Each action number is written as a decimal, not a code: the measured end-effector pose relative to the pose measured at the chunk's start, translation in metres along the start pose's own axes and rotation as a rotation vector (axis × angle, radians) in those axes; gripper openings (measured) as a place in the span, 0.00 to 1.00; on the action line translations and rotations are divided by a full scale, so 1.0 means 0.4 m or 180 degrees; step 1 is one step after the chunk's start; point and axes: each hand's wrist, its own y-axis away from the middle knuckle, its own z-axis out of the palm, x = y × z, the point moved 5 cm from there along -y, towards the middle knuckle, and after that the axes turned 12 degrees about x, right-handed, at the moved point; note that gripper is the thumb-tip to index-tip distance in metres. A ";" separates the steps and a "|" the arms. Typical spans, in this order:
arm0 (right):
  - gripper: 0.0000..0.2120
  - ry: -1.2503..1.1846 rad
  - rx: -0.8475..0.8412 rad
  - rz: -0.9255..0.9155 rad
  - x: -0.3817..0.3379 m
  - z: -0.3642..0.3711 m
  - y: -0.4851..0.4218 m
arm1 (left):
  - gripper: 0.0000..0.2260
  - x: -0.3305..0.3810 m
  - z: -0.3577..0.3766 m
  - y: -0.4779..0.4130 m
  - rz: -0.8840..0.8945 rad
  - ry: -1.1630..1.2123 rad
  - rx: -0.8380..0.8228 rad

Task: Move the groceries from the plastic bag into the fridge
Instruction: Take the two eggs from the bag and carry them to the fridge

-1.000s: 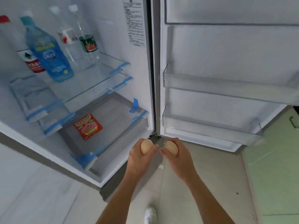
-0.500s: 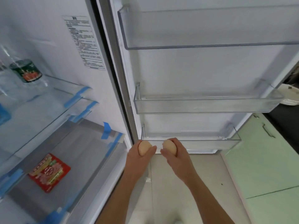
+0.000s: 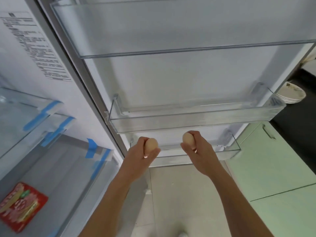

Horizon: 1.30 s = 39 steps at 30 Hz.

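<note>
Fridge point(image 3: 80, 106) stands open, its door point(image 3: 171, 79) swung out to the right.

Door holds three clear bins: top bin point(image 3: 153, 54), middle bin point(image 3: 188, 123) and bottom bin point(image 3: 229, 150). The white door lining shows through their walls.

Left hand point(image 3: 139, 153) grips the left egg point(image 3: 151, 144), fingers curled round it, at the left end of the bottom bin, just below the middle bin. Right hand point(image 3: 199, 148) clasps the right egg point(image 3: 188, 139) the same way, nearer the bin's middle. The hands are apart (cannot tell whether either egg touches the plastic).

Inside the fridge, a red packet point(image 3: 20, 206) lies flat on the lowest level, lower left. The glass shelves point(image 3: 20, 113) above it have blue tape point(image 3: 91, 147) on their edges. A printed label point(image 3: 35, 47) is stuck to the side wall.

Floor point(image 3: 179, 194) is pale tile. Right of the door is a green cabinet point(image 3: 273, 177) with a metal handle point(image 3: 268, 132). A dark counter point(image 3: 304, 127) bears a stack of bowls point(image 3: 292, 95).
</note>
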 end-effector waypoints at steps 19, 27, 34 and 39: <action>0.20 0.0872 -0.1588 0.0640 0.164 0.114 -0.158 | 0.23 -0.114 0.208 -0.173 -0.0823 -0.0605 -0.1343; 0.23 0.0859 -0.1668 0.0886 0.192 0.126 -0.164 | 0.17 -0.150 0.244 -0.183 -0.0831 -0.0922 -0.1473; 0.22 0.0888 -0.1803 0.0976 0.195 0.126 -0.163 | 0.17 -0.153 0.244 -0.186 -0.0754 -0.0850 -0.1493; 0.25 0.0958 -0.1735 0.0996 0.197 0.117 -0.159 | 0.17 -0.142 0.239 -0.185 -0.0590 -0.0908 -0.1466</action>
